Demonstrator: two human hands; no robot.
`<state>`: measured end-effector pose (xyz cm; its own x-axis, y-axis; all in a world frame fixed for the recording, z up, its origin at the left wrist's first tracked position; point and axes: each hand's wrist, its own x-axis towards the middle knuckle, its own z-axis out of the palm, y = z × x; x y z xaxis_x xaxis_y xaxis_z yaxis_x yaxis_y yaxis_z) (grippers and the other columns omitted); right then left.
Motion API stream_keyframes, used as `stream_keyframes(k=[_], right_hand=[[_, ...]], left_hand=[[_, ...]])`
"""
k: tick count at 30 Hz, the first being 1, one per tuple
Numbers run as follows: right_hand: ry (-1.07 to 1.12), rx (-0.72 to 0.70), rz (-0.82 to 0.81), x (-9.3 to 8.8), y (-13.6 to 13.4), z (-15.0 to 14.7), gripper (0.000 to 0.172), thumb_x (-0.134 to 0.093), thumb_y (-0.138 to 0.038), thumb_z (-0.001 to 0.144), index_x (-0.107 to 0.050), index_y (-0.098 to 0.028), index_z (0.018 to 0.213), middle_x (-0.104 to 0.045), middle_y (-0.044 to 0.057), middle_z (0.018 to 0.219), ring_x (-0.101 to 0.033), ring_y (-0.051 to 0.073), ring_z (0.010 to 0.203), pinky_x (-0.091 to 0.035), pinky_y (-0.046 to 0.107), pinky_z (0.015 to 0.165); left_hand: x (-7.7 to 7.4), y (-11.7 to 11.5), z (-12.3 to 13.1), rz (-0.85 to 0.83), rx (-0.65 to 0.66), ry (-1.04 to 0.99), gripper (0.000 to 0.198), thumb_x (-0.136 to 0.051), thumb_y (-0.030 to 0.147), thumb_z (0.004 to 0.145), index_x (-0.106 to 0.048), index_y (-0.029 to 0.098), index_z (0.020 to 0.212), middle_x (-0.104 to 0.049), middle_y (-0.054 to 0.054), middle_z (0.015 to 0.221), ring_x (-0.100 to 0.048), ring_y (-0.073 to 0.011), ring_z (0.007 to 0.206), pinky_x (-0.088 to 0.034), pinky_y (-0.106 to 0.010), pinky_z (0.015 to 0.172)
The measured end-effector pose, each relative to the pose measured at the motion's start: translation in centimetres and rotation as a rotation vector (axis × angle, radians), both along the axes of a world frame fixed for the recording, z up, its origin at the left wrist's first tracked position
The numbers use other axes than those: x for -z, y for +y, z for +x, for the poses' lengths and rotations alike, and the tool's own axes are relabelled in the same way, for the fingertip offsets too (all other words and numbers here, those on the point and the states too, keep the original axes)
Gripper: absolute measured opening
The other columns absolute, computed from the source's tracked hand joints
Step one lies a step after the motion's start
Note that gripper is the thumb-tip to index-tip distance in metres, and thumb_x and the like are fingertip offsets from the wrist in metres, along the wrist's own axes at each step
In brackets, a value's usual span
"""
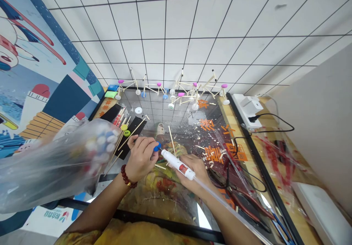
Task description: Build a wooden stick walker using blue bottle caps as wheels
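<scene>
My left hand [141, 155], with a beaded bracelet at the wrist, pinches a small blue bottle cap [157, 147]. A white hot glue gun [173, 160] is gripped in my right hand [194, 171], its nozzle pointing at the cap and apparently meeting it. From its rear end a long clear glue stick [222, 201] runs back along my right forearm. A thin wooden stick [172, 140] rises beside the gun; whether my right hand touches it I cannot tell. Left of my left hand are a yellow-green cap [127, 132] and several skewers [132, 134].
Small stick-and-cap models [180, 95] stand along the back edge. A plastic bag of caps [90, 153] bulges at left. Wood scraps [192, 129] litter the glass tabletop. At right are pliers [250, 204], a black cable [239, 138] and a power strip [244, 109].
</scene>
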<state>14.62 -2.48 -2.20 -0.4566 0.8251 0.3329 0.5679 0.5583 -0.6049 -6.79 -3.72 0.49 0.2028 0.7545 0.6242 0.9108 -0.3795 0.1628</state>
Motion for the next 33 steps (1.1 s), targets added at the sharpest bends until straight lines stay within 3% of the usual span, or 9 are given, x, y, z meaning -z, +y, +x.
stream_keyframes(k=[19, 33], right_hand=[[0.070, 0.005, -0.044, 0.14, -0.16, -0.10, 0.028, -0.055, -0.017, 0.075, -0.035, -0.022, 0.056, -0.043, -0.004, 0.052, -0.040, 0.010, 0.049, -0.030, 0.024, 0.053], [0.078, 0.000, -0.047, 0.70, -0.07, -0.18, 0.030, -0.055, -0.021, 0.077, -0.036, -0.022, 0.054, -0.043, -0.004, 0.050, -0.040, 0.010, 0.047, -0.031, 0.024, 0.052]], left_hand=[[-0.01, -0.13, 0.11, 0.013, 0.014, 0.064, 0.025, -0.063, 0.007, 0.078, -0.064, 0.020, 0.099, -0.072, -0.005, 0.096, -0.064, -0.0217, 0.091, -0.035, -0.049, 0.100], [0.30, -0.18, 0.02, 0.005, 0.020, 0.077, 0.023, -0.063, 0.009, 0.080, -0.064, 0.020, 0.100, -0.073, -0.006, 0.097, -0.064, -0.0220, 0.093, -0.034, -0.049, 0.101]])
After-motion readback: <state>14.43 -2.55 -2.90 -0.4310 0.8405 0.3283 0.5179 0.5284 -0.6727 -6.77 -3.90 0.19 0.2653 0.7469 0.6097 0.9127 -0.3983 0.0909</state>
